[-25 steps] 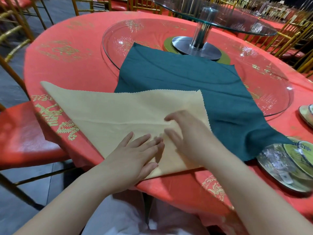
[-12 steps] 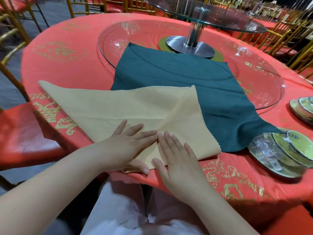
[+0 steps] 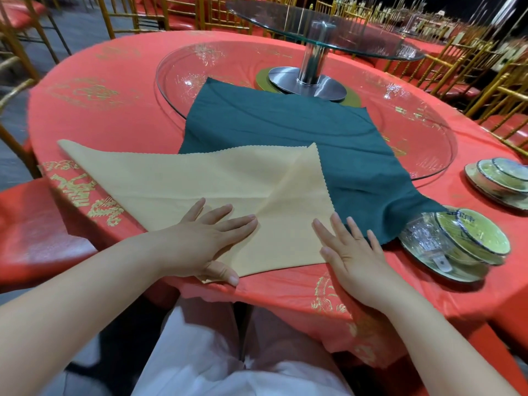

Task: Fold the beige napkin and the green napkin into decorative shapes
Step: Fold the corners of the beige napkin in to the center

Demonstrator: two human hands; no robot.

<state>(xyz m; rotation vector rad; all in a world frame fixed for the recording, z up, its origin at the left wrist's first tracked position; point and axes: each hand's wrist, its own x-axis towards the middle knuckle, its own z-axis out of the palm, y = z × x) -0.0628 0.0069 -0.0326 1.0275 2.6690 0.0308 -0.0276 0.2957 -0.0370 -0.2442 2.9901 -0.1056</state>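
The beige napkin (image 3: 183, 181) lies at the near edge of the red table, its right corner folded over into a flap with a diagonal crease. My left hand (image 3: 205, 241) presses flat on the napkin left of the crease, fingers straight. My right hand (image 3: 351, 250) lies flat on the flap's near right corner, fingers straight and spread. The green napkin (image 3: 285, 127) is spread flat behind, partly under the beige one, reaching onto the glass turntable.
A large glass turntable (image 3: 423, 155) with a steel pedestal (image 3: 311, 78) fills the table's centre. Stacked green bowls and a glass dish (image 3: 457, 241) sit at the right near edge, more dishes (image 3: 500, 181) farther right. Gold chairs ring the table; a red seat (image 3: 31, 232) is at left.
My right hand has slid to the right along the folded flap, away from my left hand, smoothing it. The left hand has stayed pressing in place.
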